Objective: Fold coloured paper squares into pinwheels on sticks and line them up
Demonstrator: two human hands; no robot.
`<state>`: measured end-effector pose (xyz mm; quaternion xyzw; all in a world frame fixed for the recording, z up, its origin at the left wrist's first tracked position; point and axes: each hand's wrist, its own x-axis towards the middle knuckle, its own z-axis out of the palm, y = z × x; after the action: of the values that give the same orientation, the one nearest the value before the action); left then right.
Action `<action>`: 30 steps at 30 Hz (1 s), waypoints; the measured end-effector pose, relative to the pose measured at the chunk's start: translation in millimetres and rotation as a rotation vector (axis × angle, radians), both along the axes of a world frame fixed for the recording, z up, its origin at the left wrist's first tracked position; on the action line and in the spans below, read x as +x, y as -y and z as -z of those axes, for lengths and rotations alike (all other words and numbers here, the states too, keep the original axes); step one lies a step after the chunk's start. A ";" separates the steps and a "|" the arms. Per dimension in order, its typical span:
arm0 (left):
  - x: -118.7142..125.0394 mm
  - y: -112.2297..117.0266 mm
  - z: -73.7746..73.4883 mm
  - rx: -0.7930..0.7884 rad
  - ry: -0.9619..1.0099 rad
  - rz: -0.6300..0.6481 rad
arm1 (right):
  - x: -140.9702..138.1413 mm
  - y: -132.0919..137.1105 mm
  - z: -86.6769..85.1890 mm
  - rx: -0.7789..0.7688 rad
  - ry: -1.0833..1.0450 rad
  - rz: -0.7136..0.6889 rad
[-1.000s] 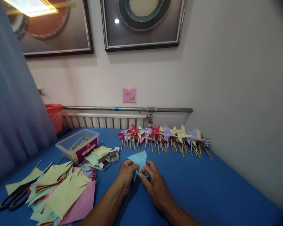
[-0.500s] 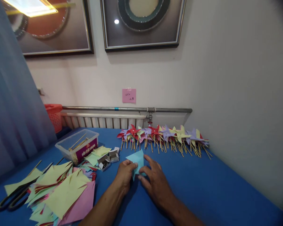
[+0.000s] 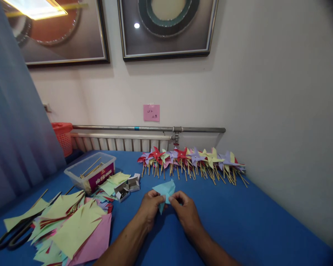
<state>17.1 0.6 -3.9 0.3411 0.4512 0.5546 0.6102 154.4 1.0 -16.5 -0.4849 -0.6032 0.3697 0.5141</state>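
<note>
A light blue paper pinwheel (image 3: 166, 188), partly folded, is held above the blue table between both hands. My left hand (image 3: 152, 205) pinches it from the left, with the thumb on its middle. My right hand (image 3: 184, 207) is closed on its right side, thumb and forefinger pressed together at the paper near the centre. One point of the paper sticks up and another hangs down below the left thumb. The fingers behind the paper are hidden.
Finished pinwheels (image 3: 194, 159) on sticks lie in a row by the wall. To the left are stacked cut paper squares (image 3: 74, 225), black scissors (image 3: 16, 232), a clear plastic box (image 3: 90, 171) with sticks, and small open cardboard boxes (image 3: 122, 193). A red basket (image 3: 63, 138) stands behind.
The blue paper has turned and its folds now meet near the middle. My right hand's fingers have drawn from spread along its edge into a pinch by the centre.
</note>
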 end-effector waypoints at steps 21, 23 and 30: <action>0.7 -2.8 7.7 -0.009 0.028 0.034 | -4.3 2.3 -1.7 -0.033 0.106 0.125; 0.9 -3.2 7.7 -0.002 0.002 0.027 | -5.3 3.9 -2.7 -0.047 0.127 0.130; 3.8 -2.8 5.0 0.024 -0.072 0.004 | -7.0 7.1 -5.4 -0.054 0.116 0.130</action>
<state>20.9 3.4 -8.9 0.3693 0.4656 0.5459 0.5906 147.5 -6.1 -11.1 -0.5572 -0.5891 0.3232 0.4879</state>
